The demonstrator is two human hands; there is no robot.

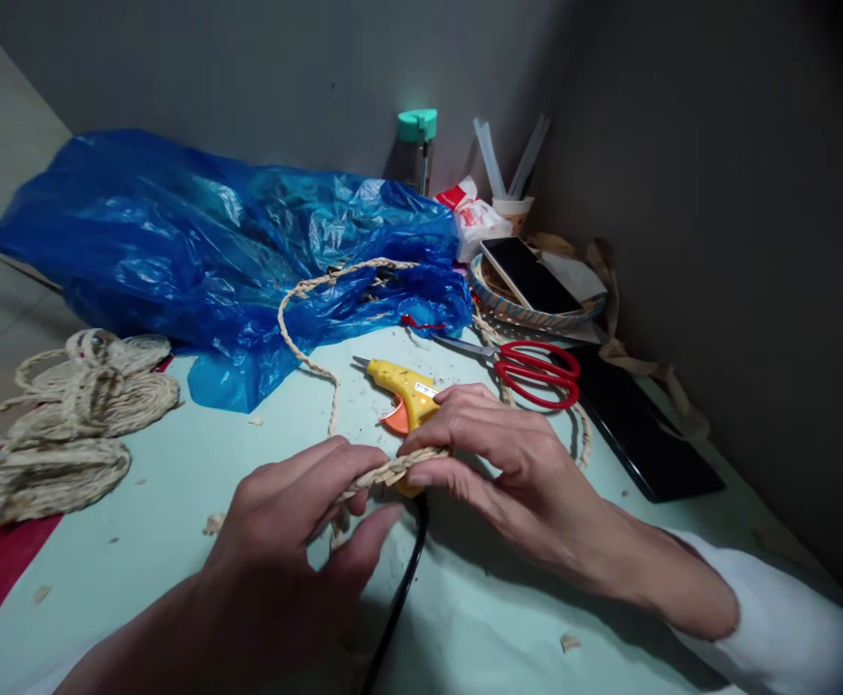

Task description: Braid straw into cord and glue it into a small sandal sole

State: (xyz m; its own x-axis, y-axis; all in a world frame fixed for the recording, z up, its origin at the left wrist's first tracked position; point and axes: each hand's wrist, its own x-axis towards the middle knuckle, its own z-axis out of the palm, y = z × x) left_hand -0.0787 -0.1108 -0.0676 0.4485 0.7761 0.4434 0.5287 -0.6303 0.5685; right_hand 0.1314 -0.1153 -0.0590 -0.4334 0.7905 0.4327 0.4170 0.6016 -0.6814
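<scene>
Both hands are down on the pale green table (175, 463), pinching one stretch of braided straw cord (384, 473) between them. The left hand (291, 541) is curled nearly shut, thumb and fingers nipping the cord's near end; the right hand (493, 463) is flatter, its fingers folded over the cord and pressing it from above. From there the cord runs up in a loop toward the blue plastic bag (204, 241). The yellow glue gun (403, 391) lies just behind the fingers, nozzle pointing left, its black cable (399, 589) trailing between the wrists. To my eye, doing this well means keeping the braid flat and untwisted between the two pinches, holding steady pressure, and minding that hot nozzle so close to the knuckles. The cable could snag a wrist, so I'd keep it slack. Red scissors (537, 372) lie near on the right, a phone (529, 275) rests in a woven tray (522, 314), and coiled straw pieces (66, 425) sit well apart on the left.
</scene>
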